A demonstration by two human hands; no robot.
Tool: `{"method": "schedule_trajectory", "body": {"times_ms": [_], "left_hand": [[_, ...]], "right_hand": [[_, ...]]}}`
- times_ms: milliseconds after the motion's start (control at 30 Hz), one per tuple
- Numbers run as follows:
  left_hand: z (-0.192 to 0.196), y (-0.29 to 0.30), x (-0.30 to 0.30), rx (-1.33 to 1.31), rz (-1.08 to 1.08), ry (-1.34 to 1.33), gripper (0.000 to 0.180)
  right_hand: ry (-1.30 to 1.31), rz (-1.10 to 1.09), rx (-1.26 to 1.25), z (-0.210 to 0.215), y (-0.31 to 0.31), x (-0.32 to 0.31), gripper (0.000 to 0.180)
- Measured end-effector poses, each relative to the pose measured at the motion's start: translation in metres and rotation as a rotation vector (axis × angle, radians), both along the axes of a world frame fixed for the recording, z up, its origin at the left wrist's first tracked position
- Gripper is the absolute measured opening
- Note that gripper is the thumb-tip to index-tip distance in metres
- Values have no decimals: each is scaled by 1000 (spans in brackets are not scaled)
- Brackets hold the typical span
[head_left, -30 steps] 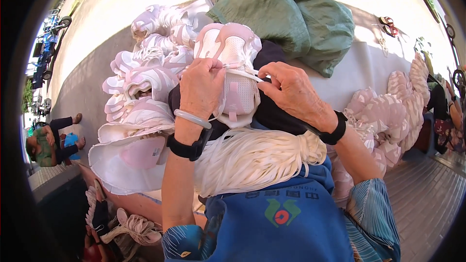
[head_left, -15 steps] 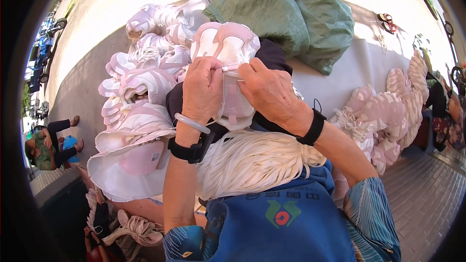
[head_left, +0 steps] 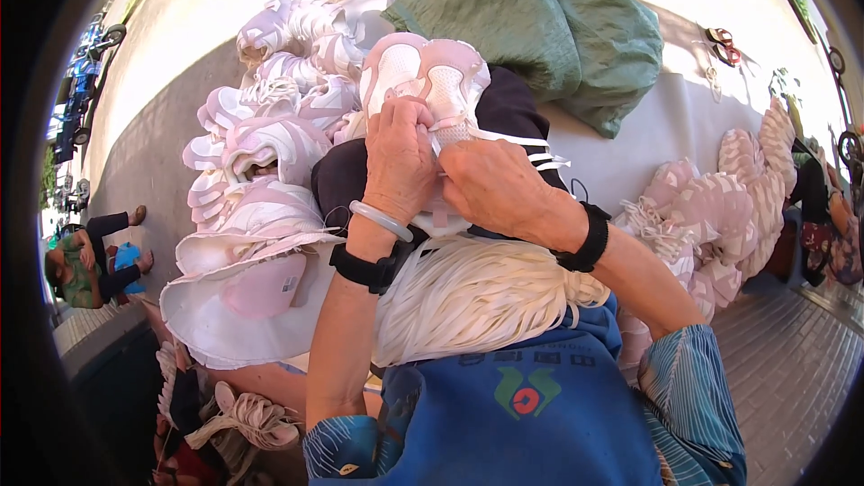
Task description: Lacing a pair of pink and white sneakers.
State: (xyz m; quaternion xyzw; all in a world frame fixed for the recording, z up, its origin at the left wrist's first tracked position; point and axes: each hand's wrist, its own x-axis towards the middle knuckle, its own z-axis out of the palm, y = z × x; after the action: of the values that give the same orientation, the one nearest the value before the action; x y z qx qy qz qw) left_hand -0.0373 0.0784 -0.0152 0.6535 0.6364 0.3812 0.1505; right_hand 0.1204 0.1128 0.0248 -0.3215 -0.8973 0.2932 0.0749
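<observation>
A pink and white mesh shoe upper (head_left: 447, 72) rests over my dark-trousered lap, its far end toward the green sack. My left hand (head_left: 400, 162) is closed on it near the middle, thumb and fingers pinched at the lacing edge. My right hand (head_left: 504, 191) is closed beside it, its fingertips pinched at a white shoelace on the upper; the exact grip is partly hidden. One length of white shoelace (head_left: 517, 137) trails off to the right over my leg. A thick bundle of cream laces (head_left: 486, 297) lies across my lap, nearer than both hands.
Stacked pink and white shoe uppers (head_left: 274, 144) stand at the left, more uppers (head_left: 711, 216) at the right. A green sack (head_left: 540, 27) lies ahead. Sandals (head_left: 723, 47) sit farther off. A seated person (head_left: 79, 265) is at far left, and another person is partly visible at far right.
Both hands have shifted on the upper, the left one slightly up and right. A shoelace now stretches out to the right, and the right hand has come down closer to the left.
</observation>
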Motion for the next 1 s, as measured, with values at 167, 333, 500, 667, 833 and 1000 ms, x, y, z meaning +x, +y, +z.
{"method": "schedule_trajectory", "body": {"times_ms": [167,333,500,667,833,1000], "left_hand": [[0,0,1,37,23,11,12],[9,5,-4,-131,193,-235,23],[22,28,-9,-134,185,-96,58],[17,53,0,-326,129,99,90],[18,55,-7,-437,108,75,98],[17,56,-9,-469,105,103,102]], "right_hand": [[182,-42,-127,-1,-1,22,16],[379,-196,-144,-6,-9,41,20],[262,-405,-200,8,9,45,35],[232,-319,-219,-15,9,40,27],[297,-207,-189,-13,12,35,30],[358,109,-200,-13,-2,36,23]]}}
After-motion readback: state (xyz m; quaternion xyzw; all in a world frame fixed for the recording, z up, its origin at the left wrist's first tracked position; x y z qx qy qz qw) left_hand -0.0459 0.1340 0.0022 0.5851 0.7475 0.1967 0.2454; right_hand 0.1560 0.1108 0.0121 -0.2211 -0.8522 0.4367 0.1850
